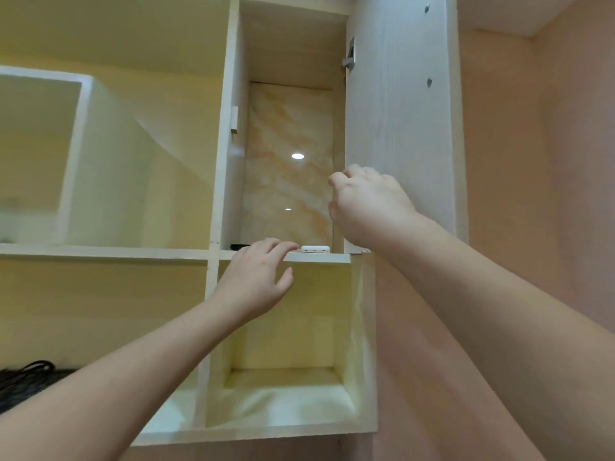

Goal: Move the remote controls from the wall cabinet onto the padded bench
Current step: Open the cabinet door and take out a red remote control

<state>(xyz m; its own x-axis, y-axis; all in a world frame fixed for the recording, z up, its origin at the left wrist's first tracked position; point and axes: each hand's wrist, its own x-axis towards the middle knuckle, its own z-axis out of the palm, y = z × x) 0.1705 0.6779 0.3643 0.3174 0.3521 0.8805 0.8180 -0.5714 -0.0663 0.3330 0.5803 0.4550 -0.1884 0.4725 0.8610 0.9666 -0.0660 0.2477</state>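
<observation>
Two bare forearms rising close to the lens. Left hand (pixel 256 281) reaching with straight, spread fingers over the shelf edge (pixel 319 257), gripping nothing. Right hand (pixel 362 207) curling its fingers at the edge of the open cabinet door (pixel 399 121); whether holding it, impossible to tell. One white remote control (pixel 315 249) lying flat on that shelf, just beside the left fingertips. One dark item (pixel 240 245) showing behind the hand, unclear. Black cables (pixel 26 377) lying lower left. Marble-patterned back panel (pixel 289 154) gleaming; pinkish wall (pixel 539 181) standing alongside.

white remote (pixel 315 249), cream cabinet (pixel 213 194), orange-veined marble back panel (pixel 289 154).
</observation>
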